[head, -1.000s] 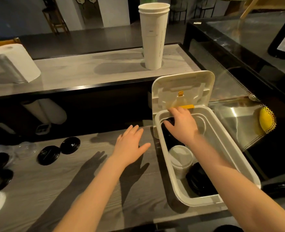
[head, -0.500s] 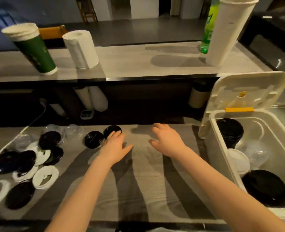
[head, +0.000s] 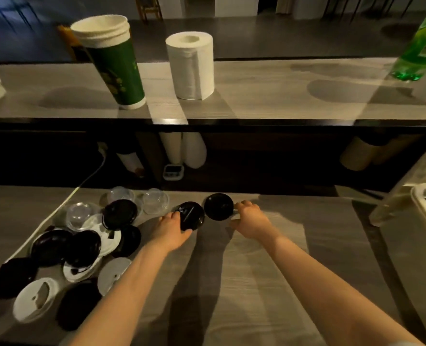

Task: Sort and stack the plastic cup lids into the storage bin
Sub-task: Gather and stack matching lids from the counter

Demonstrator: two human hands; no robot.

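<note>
Two black cup lids lie side by side near the far edge of the counter (head: 269, 283). The left hand (head: 170, 232) grips the left black lid (head: 193, 216), thumb at its near rim and fingers curled over its left side. The right hand (head: 251, 221) has bent fingers touching the right rim of the right black lid (head: 218, 206); I cannot tell whether it grips. A heap of black, white and clear lids (head: 82, 243) covers the counter's left part. The white storage bin (head: 425, 221) stands at the right edge. On the raised ledge behind stand a green paper cup stack (head: 114, 66) and a paper towel roll (head: 190, 66).
</note>
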